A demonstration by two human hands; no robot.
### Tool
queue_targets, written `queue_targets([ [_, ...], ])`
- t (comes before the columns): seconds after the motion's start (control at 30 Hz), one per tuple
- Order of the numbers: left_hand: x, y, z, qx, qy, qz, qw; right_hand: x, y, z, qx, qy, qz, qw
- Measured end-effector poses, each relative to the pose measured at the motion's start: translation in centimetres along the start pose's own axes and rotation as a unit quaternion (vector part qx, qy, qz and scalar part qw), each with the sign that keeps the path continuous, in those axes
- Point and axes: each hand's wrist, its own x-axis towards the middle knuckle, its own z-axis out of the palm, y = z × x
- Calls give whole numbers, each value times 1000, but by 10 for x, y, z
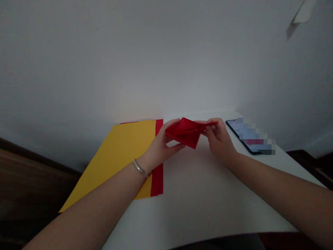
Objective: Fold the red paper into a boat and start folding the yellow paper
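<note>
Head view, only one. Counts: 2 hands, 1 folded red paper, 1 yellow sheet on top of the stack, red sheet under it (at least 1, layers not countable), 1 phone, 1 bracelet, 1 table.

Folded red paper (184, 132) is held between both hands, raised over the table (195, 201), nearer the far edge than the near one. Broad, faceted part on the left, narrow flap running out to the right.

Left hand (162, 144): grip curved in a C, part spread, fingers behind the paper's left end, thumb along its lower edge. It carries the broad part. Bracelet (139, 167) on that wrist.

Right hand (220, 140): grip nearly closed, thumb and bent fingers pinching the narrow flap. Light is dim and the fingertips are partly hidden, so exact contact there is hard to confirm.

Yellow sheet (117, 156) lies along the table's left edge, under the left forearm. Red sheet (159, 173) shows beneath it as a strip on its right side, plus a sliver at the far edge.

Phone (244, 137) lies near the far right corner, close to the right edge, screen up, partly pixelated.
</note>
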Motion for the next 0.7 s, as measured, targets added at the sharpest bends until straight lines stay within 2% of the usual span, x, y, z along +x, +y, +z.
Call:
queue_targets([
  [0.13, 1, 1, -4, 89, 8, 56, 994, 0, 0, -1, 19, -14, -5, 1000],
  [0.3, -1, 6, -6, 137, -34, 101, 985, 0, -2, -4, 32, -31, 8, 999],
  [0.53, -3, 12, -9, 175, -29, 64, 982, 3, 1, -5, 77, -22, 69, 994],
  [0.7, -1, 11, -8, 121, -12, 47, 991, 6, 5, -6, 84, 6, 92, 992],
])
